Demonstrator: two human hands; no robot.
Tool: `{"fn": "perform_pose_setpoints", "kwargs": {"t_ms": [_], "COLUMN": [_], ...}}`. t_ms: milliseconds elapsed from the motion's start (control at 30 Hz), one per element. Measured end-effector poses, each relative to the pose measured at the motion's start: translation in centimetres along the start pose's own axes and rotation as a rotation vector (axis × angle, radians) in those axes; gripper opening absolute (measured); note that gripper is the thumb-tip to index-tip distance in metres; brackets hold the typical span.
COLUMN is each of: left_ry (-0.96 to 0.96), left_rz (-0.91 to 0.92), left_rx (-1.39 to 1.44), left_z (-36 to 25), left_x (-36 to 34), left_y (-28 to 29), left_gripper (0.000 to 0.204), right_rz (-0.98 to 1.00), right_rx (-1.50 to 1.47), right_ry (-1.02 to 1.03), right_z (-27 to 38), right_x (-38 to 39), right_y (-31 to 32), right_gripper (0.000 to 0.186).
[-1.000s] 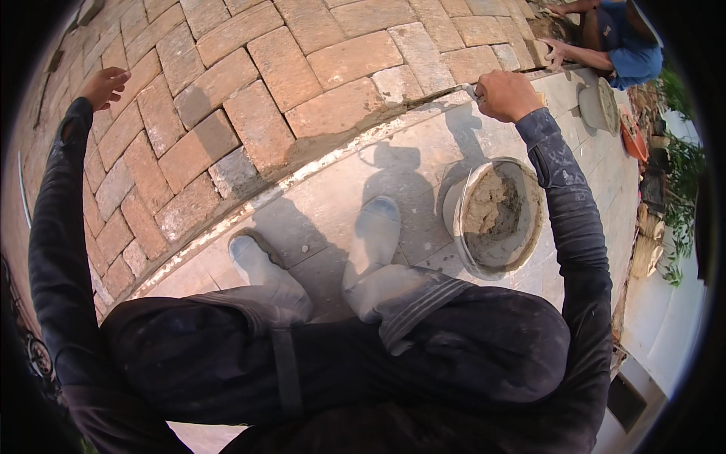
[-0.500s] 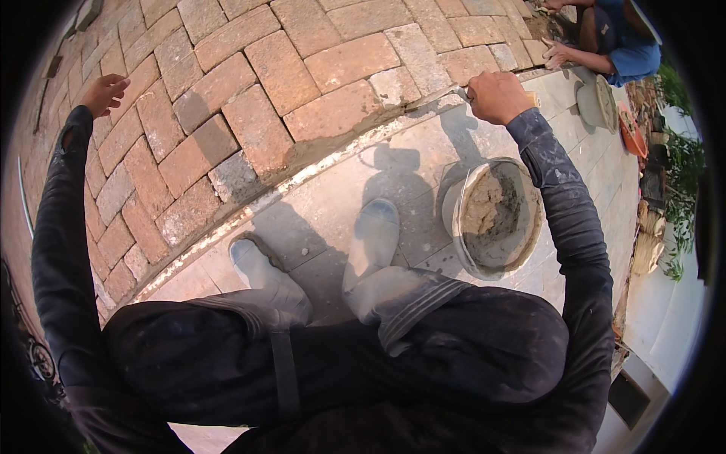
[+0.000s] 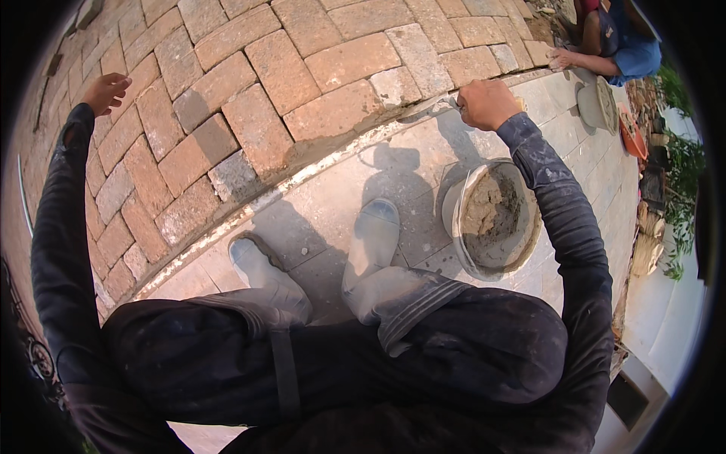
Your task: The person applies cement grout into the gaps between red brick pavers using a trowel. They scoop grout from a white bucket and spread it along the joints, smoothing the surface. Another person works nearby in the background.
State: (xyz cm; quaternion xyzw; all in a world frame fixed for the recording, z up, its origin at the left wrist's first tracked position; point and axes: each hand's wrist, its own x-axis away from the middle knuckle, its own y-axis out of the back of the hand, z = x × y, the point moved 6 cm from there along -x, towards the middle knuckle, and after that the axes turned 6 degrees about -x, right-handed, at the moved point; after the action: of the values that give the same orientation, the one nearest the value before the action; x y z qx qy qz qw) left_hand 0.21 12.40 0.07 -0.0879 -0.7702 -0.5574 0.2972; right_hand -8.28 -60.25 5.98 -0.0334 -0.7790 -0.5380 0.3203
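My right hand (image 3: 485, 104) is closed round the handle of a trowel (image 3: 440, 107). Its blade lies low along the mortar-smeared edge (image 3: 355, 140) where orange brick pavers (image 3: 261, 113) meet grey floor tiles. My left hand (image 3: 108, 94) hangs over the pavers at the far left, fingers loosely bent and apart, with nothing in it. Below my right hand, beside my right boot, stands a round bucket (image 3: 457, 219) partly filled with wet grey mortar (image 3: 495, 200).
My pale, dusty boots (image 3: 374, 227) rest on the grey tiles (image 3: 318, 204). At the upper right a person in blue (image 3: 635, 57) crouches with a hand at the paving edge. Near them are a second bucket (image 3: 594, 106) and an orange basin (image 3: 631, 135); green plants (image 3: 677, 174) grow behind.
My right hand has shifted slightly left and toward me with the trowel. The other person's nearer hand has moved a little; my left hand stays in place.
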Motion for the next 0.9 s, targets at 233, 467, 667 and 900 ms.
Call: {"fn": "perform_pose_setpoints", "kwargs": {"t_ms": [233,467,667,900], "left_ry": [-0.025,-0.026,-0.008,-0.008], "left_rz": [-0.004,-0.018,0.001,-0.015], "left_rx": [-0.012,-0.032,0.012,-0.006], "left_z": [-0.6,-0.7,-0.2,0.0], "left_x": [0.1,0.4,0.3,0.3], "left_y": [0.2,0.1,0.3,-0.2], "left_gripper": [0.056,0.055,0.049,0.049], "right_rz": [-0.047,0.035,0.076,0.107], "right_rx": [0.045,-0.089,-0.212,-0.187], "right_ry": [0.001,-0.034,-0.086,-0.063], "right_z": [-0.8,-1.2,-3.1,0.4], "right_x": [-0.2,1.3,2.1,3.9], "right_y": [0.8,2.7,2.0,-2.0], "right_gripper": [0.016,0.021,0.029,0.034]}}
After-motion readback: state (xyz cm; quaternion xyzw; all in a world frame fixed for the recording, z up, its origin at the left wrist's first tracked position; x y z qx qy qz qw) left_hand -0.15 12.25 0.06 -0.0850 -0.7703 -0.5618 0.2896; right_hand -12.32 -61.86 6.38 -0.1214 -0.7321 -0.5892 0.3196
